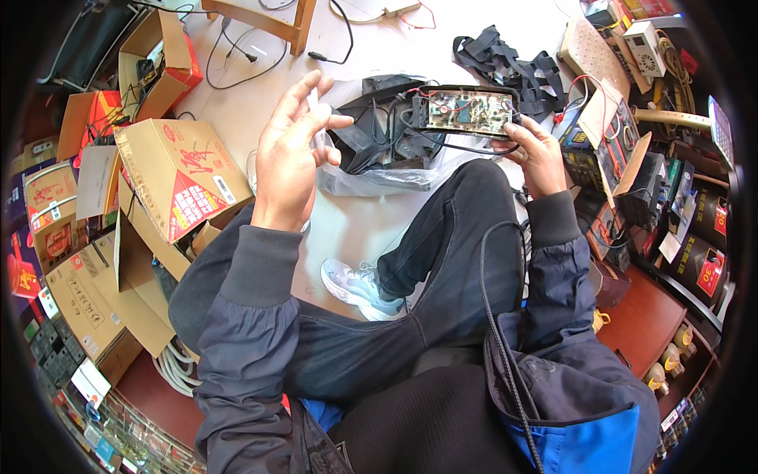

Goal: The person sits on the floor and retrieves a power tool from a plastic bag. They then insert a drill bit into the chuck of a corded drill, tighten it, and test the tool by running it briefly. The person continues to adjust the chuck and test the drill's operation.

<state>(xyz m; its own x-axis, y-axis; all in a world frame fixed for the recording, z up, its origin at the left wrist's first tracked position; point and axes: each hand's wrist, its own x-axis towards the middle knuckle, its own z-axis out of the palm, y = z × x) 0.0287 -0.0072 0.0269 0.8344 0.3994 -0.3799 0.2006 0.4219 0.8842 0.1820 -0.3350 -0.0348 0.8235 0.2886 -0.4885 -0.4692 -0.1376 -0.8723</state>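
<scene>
My right hand (538, 155) grips the right end of an open black device case, thumb on top. Inside the case lies an exposed circuit board (466, 111) with a red wire across it. To the left, my left hand (290, 154) is raised with its fingers loosely curved. A slim white strip (313, 103) shows between its thumb and fingers; its kind cannot be made out. Below the board, black plastic parts (367, 134) and dark cables sit on a clear plastic bag (379, 182) on the floor.
Cardboard boxes (185, 178) crowd the left side. Black straps (509, 67) lie beyond the board. Loose cables and a plug (317, 56) are near a wooden stool leg (300, 28). At the right stand an open carton (604, 126) and shelved goods. My bent leg (474, 213) is below the board.
</scene>
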